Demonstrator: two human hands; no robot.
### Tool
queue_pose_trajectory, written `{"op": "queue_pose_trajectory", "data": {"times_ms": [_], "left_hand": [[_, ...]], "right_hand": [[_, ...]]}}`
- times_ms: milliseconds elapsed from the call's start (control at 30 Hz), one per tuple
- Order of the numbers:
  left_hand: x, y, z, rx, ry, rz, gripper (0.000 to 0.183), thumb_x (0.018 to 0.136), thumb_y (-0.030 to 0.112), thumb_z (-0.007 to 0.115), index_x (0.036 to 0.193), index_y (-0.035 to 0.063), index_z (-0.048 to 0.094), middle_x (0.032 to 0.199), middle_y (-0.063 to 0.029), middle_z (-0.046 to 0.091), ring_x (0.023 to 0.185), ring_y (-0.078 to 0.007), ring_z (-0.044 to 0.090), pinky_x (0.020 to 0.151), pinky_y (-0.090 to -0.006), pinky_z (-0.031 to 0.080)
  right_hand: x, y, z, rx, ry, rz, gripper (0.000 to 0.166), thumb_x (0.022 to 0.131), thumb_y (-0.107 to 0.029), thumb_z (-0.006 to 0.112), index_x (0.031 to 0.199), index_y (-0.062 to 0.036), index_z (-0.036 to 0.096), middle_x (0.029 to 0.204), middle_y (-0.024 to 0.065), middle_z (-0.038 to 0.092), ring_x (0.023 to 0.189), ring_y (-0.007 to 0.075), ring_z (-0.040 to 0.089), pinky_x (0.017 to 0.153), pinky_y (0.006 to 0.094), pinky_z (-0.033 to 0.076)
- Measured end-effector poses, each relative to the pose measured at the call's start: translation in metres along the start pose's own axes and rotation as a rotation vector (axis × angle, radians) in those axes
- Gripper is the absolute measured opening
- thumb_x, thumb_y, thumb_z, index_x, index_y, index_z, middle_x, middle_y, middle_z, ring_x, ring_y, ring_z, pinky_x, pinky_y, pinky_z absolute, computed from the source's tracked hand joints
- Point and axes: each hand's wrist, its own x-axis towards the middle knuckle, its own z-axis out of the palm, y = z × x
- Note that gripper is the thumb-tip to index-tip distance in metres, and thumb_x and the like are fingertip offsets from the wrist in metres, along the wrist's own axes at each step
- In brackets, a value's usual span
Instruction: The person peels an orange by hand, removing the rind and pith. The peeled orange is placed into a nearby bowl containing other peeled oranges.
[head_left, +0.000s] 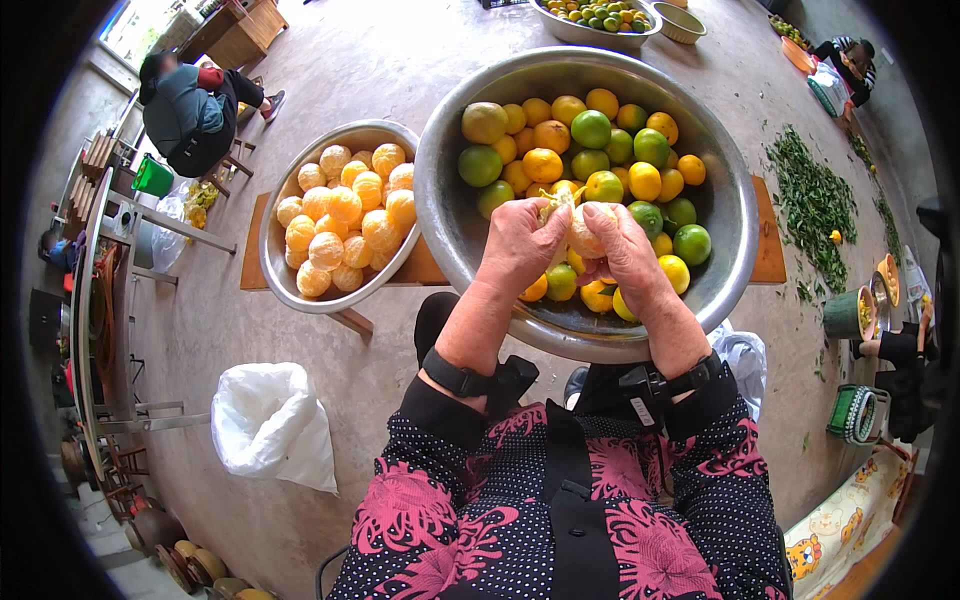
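Observation:
Above the near part of a large metal basin, both my hands meet around one citrus fruit. My right hand holds the pale, peeled mandarin with thumb and fingers. Pinched in my left hand is a piece of peel, its whitish inner side showing. Unpeeled green, yellow and orange citrus fruits lie in the basin below. To the left, a smaller metal basin holds many peeled mandarins. Both basins rest on a wooden bench.
A white plastic sack stands open on the floor at left. Another basin of citrus is at the top. Cut leaves lie on the right floor. One person sits at upper left, others at right. A metal-legged table stands left.

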Motion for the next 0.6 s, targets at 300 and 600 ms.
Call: {"op": "queue_pose_trajectory", "data": {"times_ms": [300,600], "left_hand": [[-0.001,0.012,-0.004,0.017,-0.071,-0.089,0.037,0.094,0.033,0.076,0.101,-0.0033,0.074,0.087,-0.0034,0.074,0.077,-0.0067,0.065,0.068,-0.0240,0.053],[0.001,0.001,-0.005,-0.091,-0.105,-0.130,0.034,0.095,0.029,0.075,0.106,-0.0037,0.074,0.091,-0.0033,0.074,0.079,-0.0064,0.064,0.069,-0.0236,0.053]], "right_hand": [[0.001,-0.004,-0.002,0.070,0.050,0.090,0.062,0.095,-0.063,0.059,0.120,-0.0070,0.052,0.090,0.0066,0.058,0.065,0.0102,0.060,0.056,0.0267,0.061],[-0.002,-0.008,0.003,0.085,0.072,0.087,0.062,0.093,-0.056,0.067,0.126,-0.0059,0.050,0.096,0.0053,0.056,0.064,0.0073,0.059,0.055,0.0263,0.062]]}}
